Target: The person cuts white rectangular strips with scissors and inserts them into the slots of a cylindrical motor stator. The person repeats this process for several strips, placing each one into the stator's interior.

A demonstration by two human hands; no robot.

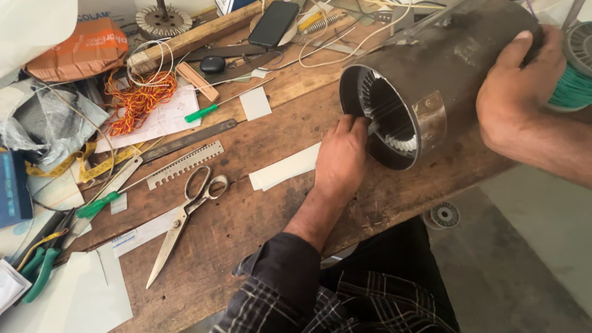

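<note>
We lay the dark slotted motor housing (pixel 431 80) on its side at the tabletop (pixel 259 203) edge, open end toward us. Our right hand (pixel 515 92) clasps its outer wall to steady it. Our left hand (pixel 342 157) reaches into the opening, fingers (pixel 354 123) pinched narrowly on a thin pale strip (pixel 372 127), aligning it with a slot.

left hand (pixel 340 161) fingertips: hidden in stator (pixel 425 80) (bore) | spool (pixel 576 68): cropped

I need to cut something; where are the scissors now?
In the head view, the scissors lie on the wooden bench, left of the left hand, below the toothed metal strip.
</note>
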